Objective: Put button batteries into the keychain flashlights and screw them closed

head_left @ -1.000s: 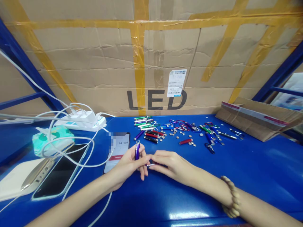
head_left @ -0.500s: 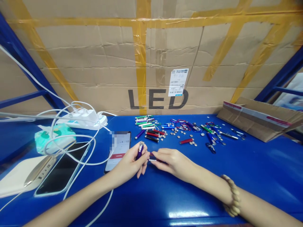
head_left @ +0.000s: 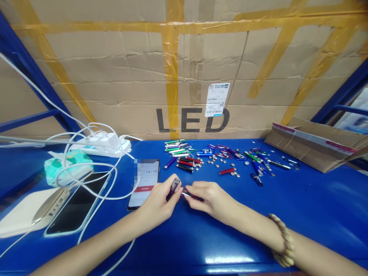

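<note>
My left hand [head_left: 160, 199] is closed around a small dark purple flashlight [head_left: 173, 185], its silver end pointing up past the thumb. Close beside it, my right hand [head_left: 212, 196] pinches a purple-red carabiner [head_left: 185, 190] with a silver bar, most of it hidden by the fingers. The carabiner's tip lies against or just beside my left fingertips; I cannot tell whether it is joined to the flashlight. Beyond the hands lie red and black flashlight tubes [head_left: 185, 165], several button cells [head_left: 217, 166], a single red tube [head_left: 227, 171] and a pile of coloured carabiners [head_left: 224, 152].
A lit phone [head_left: 148, 182] lies just left of my left hand. White cables loop around a power strip [head_left: 100, 145], a dark phone [head_left: 77, 207] and a teal packet [head_left: 67, 166]. A cardboard tray [head_left: 310, 147] stands at right. A large taped carton [head_left: 129, 76] walls off the back.
My left hand has turned slightly, and the flashlight's silver end now tilts more to the right. The right-hand fingers have shifted a little on the carabiner.
</note>
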### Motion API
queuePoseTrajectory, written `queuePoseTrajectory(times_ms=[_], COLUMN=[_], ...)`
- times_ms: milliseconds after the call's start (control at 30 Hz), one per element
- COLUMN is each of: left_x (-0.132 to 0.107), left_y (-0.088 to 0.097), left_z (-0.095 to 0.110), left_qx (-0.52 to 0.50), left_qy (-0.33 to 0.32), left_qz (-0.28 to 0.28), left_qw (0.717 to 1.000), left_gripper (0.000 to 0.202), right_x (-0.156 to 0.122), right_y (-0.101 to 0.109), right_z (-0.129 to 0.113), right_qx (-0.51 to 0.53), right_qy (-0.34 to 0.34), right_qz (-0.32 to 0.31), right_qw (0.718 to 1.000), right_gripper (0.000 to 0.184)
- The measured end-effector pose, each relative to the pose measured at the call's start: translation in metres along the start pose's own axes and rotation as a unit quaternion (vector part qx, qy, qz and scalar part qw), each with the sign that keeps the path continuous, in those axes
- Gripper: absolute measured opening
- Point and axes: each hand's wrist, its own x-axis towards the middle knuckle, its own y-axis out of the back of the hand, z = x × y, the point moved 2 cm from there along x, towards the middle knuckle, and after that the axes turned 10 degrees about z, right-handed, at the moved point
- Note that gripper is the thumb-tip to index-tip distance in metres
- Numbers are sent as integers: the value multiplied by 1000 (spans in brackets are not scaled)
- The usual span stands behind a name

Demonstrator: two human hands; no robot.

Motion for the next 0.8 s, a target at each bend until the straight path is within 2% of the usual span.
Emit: queuePoseTrajectory(times_ms=[133, 333, 433, 500, 567, 800], left_x=[-1, -1, -3, -4, -4, -5], left_y=[-1, -3, -5, -7, -8, -9], left_z=[-1, 0, 3, 4, 4, 4], left_qx=[35, 32, 1, -5, 5, -50], left_qy=[-24, -17, 12, 42, 59, 65], left_qz=[10, 1, -1, -20, -43, -98], left_qw=[999, 999, 1000, 999, 997, 992], left_gripper=[20, 20, 23, 26, 28, 35], right_x=[-1, 1, 3, 3, 3, 0], right_y=[-2, 1, 12, 19, 22, 11], right_z=[1, 2, 6, 8, 8, -1], right_qx=[-9, -25, -28, -19, -9, 5], right_qy=[2, 26, 22, 7, 4, 80], right_qz=[12, 37, 105, 160, 186, 139], right_qw=[1000, 999, 994, 987, 982, 987], right_gripper=[36, 38, 33, 28, 25, 25])
